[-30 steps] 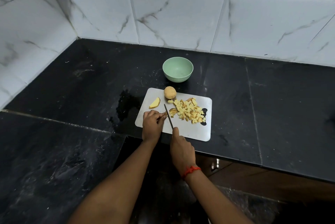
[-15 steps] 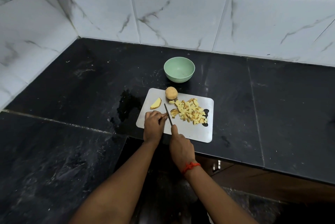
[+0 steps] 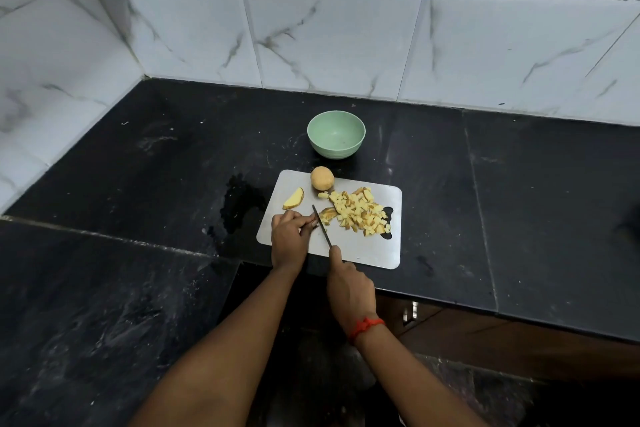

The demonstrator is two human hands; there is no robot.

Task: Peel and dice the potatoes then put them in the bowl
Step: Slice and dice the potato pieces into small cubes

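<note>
Mid-frame, the left hand [image 3: 290, 234] pinches a potato piece [image 3: 328, 213] steady; the right hand [image 3: 350, 290] grips the knife [image 3: 322, 226], dicing. The bowl [image 3: 336, 134] waits above the board [image 3: 367, 250], likely for loading.

Pale green bowl [image 3: 336, 134]; black table [image 3: 138, 184]; grey cutting board [image 3: 363, 246]; yellow diced potato [image 3: 360, 212]; white grey-veined wall tiles [image 3: 329, 39].
</note>
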